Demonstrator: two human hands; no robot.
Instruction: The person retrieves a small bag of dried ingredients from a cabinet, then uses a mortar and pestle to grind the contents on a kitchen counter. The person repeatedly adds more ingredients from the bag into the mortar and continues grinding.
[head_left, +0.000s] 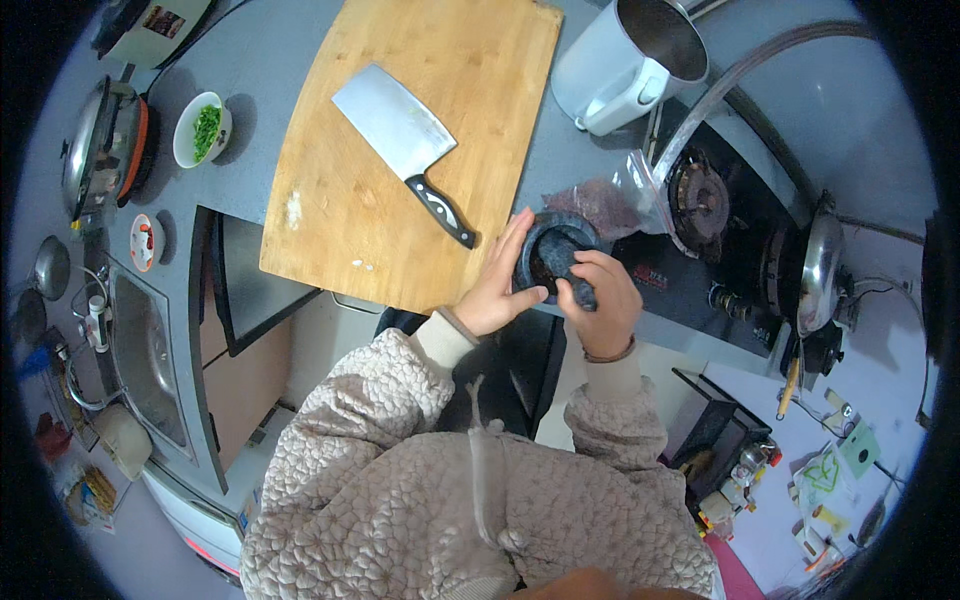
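Observation:
A dark stone mortar (529, 238) stands on the counter beside the right edge of a wooden cutting board (330, 180). My left hand (495, 289) is cupped around the mortar's left side, thumb at its near rim. In my right hand (604, 300) is a dark stone pestle (559, 253), tilted with one end inside the mortar; dark bits lie in the bowl. A clear zip bag of reddish-brown dry contents (600, 204) lies right behind the mortar. On the board rests a cleaver (397, 124) with a black handle, its handle end towards the mortar.
A white pitcher (600, 67) stands behind the bag, near the gas stove (675, 292). At left are a bowl of chopped greens (206, 131), a small dish with red pieces (145, 241), an electric pan (105, 150) and a sink (154, 352). An open drawer (262, 277) juts below the board.

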